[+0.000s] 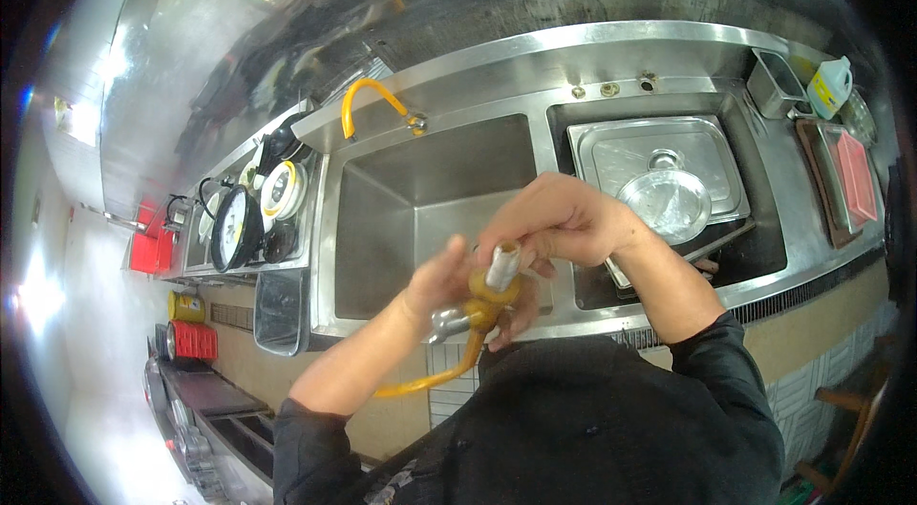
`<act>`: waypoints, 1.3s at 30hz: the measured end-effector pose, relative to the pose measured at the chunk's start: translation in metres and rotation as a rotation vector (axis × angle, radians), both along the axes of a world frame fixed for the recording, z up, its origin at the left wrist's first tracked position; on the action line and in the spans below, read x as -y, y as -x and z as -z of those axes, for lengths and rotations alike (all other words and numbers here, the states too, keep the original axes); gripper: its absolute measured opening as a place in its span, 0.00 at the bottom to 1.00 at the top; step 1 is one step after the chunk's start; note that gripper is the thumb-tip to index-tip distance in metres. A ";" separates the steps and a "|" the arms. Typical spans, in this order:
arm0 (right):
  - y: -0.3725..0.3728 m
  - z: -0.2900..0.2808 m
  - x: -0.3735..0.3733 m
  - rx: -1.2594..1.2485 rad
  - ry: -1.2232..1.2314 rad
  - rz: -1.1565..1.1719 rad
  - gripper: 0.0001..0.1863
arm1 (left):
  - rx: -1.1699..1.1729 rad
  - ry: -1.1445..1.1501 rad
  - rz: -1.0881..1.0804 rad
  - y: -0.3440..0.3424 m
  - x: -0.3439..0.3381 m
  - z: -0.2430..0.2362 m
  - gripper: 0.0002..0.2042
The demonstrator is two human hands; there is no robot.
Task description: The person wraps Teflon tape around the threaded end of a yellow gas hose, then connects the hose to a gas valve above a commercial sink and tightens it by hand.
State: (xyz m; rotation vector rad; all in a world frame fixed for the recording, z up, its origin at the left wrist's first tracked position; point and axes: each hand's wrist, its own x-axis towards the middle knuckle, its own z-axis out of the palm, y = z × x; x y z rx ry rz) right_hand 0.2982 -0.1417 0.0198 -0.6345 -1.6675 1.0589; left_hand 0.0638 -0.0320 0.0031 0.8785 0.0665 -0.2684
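Observation:
Over the front of the empty steel sink basin (373,209), my two hands are on a brass-and-steel tap fitting (495,285) with a short metal spout and a side valve. My left hand (444,285) grips it from the left, thumb raised, its fingers partly hidden behind the fitting. My right hand (568,218) is bent over the upper spout, fingertips closed round it. A yellow tube (420,385) runs from below the fitting toward the lower left. A curved yellow faucet (363,85) stands at the basin's back rim.
The right basin (764,247) holds steel trays and a round lid (659,204). Stacked pans and plates (234,228) are at left, beside a dark grey bin (280,309). A steel container (772,85), a jug (827,86) and a pink tray (855,175) sit at right.

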 end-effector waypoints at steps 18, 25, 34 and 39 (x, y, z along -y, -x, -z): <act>0.030 0.014 -0.016 -0.126 0.111 0.326 0.17 | -0.159 -0.478 -1.062 0.023 0.015 0.036 0.20; 0.061 0.039 -0.022 -0.177 0.028 0.613 0.16 | -0.103 -1.161 -1.271 0.009 0.024 0.050 0.24; 0.110 0.027 -0.022 -0.375 0.065 0.811 0.15 | 0.224 -1.766 -1.603 0.003 0.016 0.052 0.19; 0.119 0.020 -0.016 -0.308 0.103 0.771 0.09 | 0.161 -1.525 -1.560 0.022 0.013 0.024 0.16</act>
